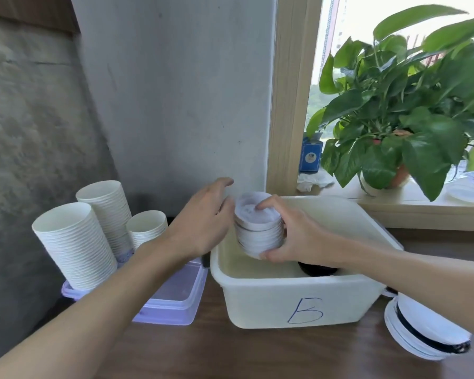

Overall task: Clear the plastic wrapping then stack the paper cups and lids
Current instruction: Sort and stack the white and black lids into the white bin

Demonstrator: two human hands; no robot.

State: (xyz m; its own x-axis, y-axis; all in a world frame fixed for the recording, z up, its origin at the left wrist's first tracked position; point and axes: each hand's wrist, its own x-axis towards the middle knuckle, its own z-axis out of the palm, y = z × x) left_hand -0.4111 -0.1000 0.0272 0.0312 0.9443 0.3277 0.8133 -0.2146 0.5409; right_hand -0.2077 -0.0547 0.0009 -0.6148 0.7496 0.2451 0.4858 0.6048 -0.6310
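Left arm (107,296): I see it bare, reaching in from lower left, angled up and right.
Left hand (203,222): palm down, fingers loosely extended.
Right arm (411,269): bare, entering from the right edge.
Right hand (298,236): I have it curled round a stack of white round plastic lids (257,228), one digit on top, one beneath.

Matt white paper cups (77,247); smooth, glossy cream plastic tub (298,305); translucent lilac plastic box (175,299); dark wood-grain counter (230,354); rough grey concrete wall (33,132); pale wooden window frame (293,91)
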